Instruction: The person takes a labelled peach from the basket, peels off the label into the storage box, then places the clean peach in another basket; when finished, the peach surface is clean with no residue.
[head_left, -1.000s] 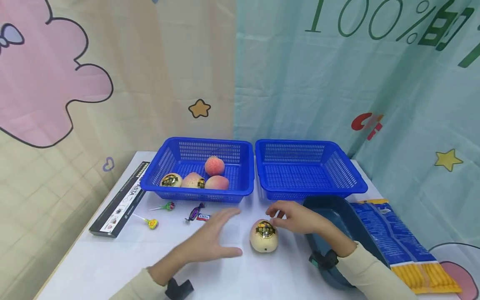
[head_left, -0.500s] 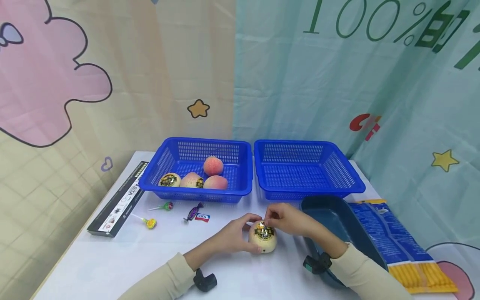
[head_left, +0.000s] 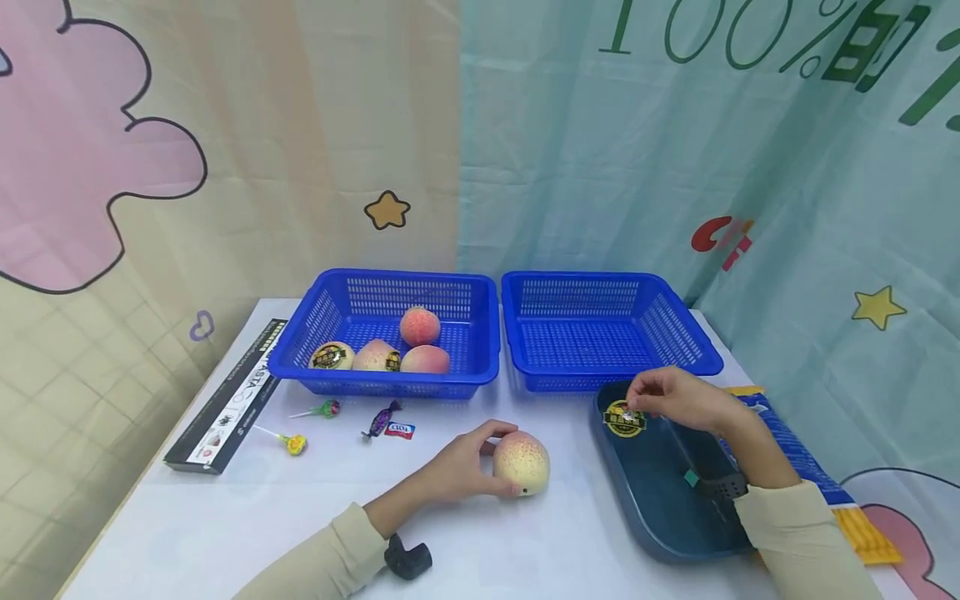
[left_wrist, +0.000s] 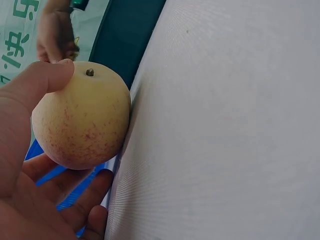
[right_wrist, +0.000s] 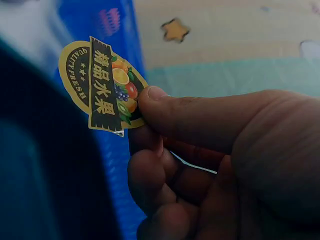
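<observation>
My left hand (head_left: 468,467) holds a yellow and pink peach (head_left: 522,463) on the white table, thumb on one side and fingers on the other. In the left wrist view the thumb lies near the stem of the peach (left_wrist: 82,117), whose skin shows no label. Over the dark blue-green tray (head_left: 637,517), my right hand (head_left: 686,400) pinches a black and gold fruit sticker (head_left: 624,418) by its edge. The right wrist view shows that sticker (right_wrist: 100,90) between thumb and forefinger, printed side visible.
Several peaches sit in the left blue basket (head_left: 390,383), two with stickers showing. Another blue basket (head_left: 607,382) stands beside it. Lollipops (head_left: 296,443), a wrapped candy (head_left: 382,419) and a small red-blue packet (head_left: 400,430) lie near a long black box (head_left: 225,408). A blue-yellow bag (head_left: 862,533) is right.
My left hand has closed in on the peach and steadied it. My right hand has peeled off the sticker and carried it right, over the tray.
</observation>
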